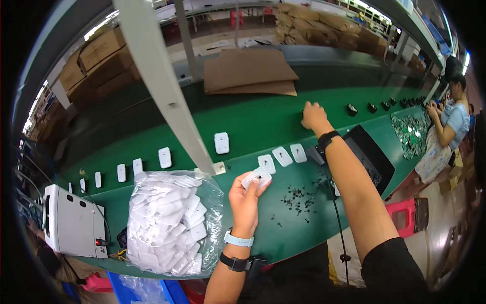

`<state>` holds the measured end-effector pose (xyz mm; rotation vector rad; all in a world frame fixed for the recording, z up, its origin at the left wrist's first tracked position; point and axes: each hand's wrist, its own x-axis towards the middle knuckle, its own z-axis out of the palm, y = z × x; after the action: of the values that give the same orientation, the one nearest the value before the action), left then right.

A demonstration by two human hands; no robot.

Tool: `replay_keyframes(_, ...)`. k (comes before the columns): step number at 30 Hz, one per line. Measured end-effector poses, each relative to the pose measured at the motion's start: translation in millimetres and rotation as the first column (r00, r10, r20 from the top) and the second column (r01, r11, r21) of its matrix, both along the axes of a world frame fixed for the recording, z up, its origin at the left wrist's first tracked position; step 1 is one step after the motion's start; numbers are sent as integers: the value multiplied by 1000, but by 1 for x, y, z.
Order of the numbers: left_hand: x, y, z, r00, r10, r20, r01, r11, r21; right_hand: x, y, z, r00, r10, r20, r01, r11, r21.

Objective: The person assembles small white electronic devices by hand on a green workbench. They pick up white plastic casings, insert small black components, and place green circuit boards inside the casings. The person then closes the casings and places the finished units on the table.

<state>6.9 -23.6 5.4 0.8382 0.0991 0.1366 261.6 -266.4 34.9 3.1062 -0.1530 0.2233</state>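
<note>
My left hand point(245, 205) grips a white rounded plastic cover point(256, 178) between thumb and fingers; a small black part sits on its face. Just beyond it, three similar white covers point(282, 156) lie in a row on the green bench. My right hand point(315, 117) is stretched far forward over the green conveyor belt point(273, 124), its fingers curled down. A bit of something dark shows at its fingertips, too hidden to name. Small black pieces point(298, 200) are scattered on the bench between my arms.
An open clear bag point(167, 223) of white covers stands left, beside a grey-white machine point(71, 220). White covers point(221, 143) and black housings point(352, 109) line the belt. A metal post point(167, 86) rises ahead. A black tray point(372, 157) lies right; a co-worker point(450, 121) sits beyond.
</note>
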Motion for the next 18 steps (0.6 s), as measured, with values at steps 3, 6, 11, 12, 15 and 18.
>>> replay_keyframes(3,5,-2,2,996,-67,54,72,991,-112,21,-22,-25,995,-88,-53,91,993,75)
replay_keyframes(6,-1,9,7,994,-105,20,107,989,-103,6,25,7,986,139,97,-149,983,111)
replay_keyframes(11,-2,16,4,990,-133,-46,128,987,-101,-90,90,67,813,447,373,-582,598,551)
replay_keyframes(12,-2,16,6,990,-134,-42,127,984,-128,-119,90,77,812,464,355,-565,470,678)
replay_keyframes(15,-2,16,9,988,-150,-44,135,961,-243,-174,77,72,841,473,263,-398,210,893)
replay_keyframes(18,1,11,4,987,-147,-62,121,942,-314,-185,59,43,829,498,255,-273,-38,961)
